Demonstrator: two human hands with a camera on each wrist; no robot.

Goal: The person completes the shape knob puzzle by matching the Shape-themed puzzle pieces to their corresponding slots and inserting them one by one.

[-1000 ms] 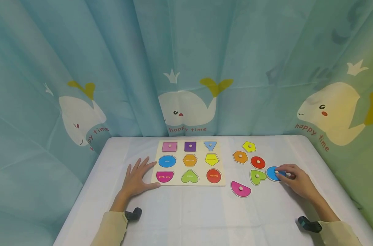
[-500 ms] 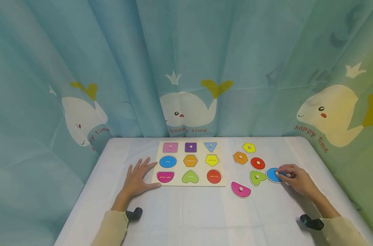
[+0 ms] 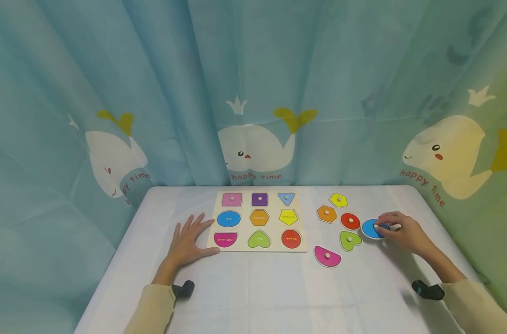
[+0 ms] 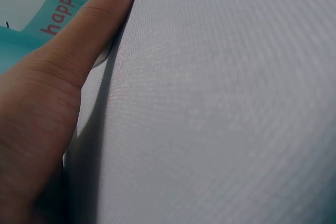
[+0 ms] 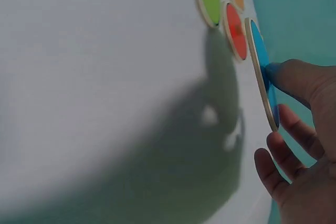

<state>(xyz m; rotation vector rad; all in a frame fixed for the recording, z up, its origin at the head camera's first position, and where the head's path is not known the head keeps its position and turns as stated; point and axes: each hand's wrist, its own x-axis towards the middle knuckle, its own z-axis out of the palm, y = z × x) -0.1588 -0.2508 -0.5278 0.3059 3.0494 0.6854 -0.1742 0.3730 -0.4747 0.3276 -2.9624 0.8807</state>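
Thumb and fingers of my right hand [image 3: 405,232] pinch the small knob of a blue oval puzzle piece [image 3: 369,228]. In the right wrist view the oval piece [image 5: 262,72] hangs above the white cloth, its shadow cast below. My left hand [image 3: 188,241] lies with fingers spread at the left edge of the puzzle board [image 3: 274,248], thumb at the near corner. Pink, purple and light blue knobbed pieces sit in the board's far row. The blue oval spot [image 3: 228,219] and the other printed shapes on the board carry no knobs.
Loose on the cloth right of the board lie a yellow pentagon [image 3: 338,200], an orange hexagon [image 3: 323,215], a red circle [image 3: 350,221], a green heart [image 3: 348,241] and a magenta half round [image 3: 325,260]. A whale-printed curtain [image 3: 253,69] hangs behind the table.
My right hand has raised the blue oval piece off the cloth, moving slightly up in the head view. The left hand stays in place at the board.
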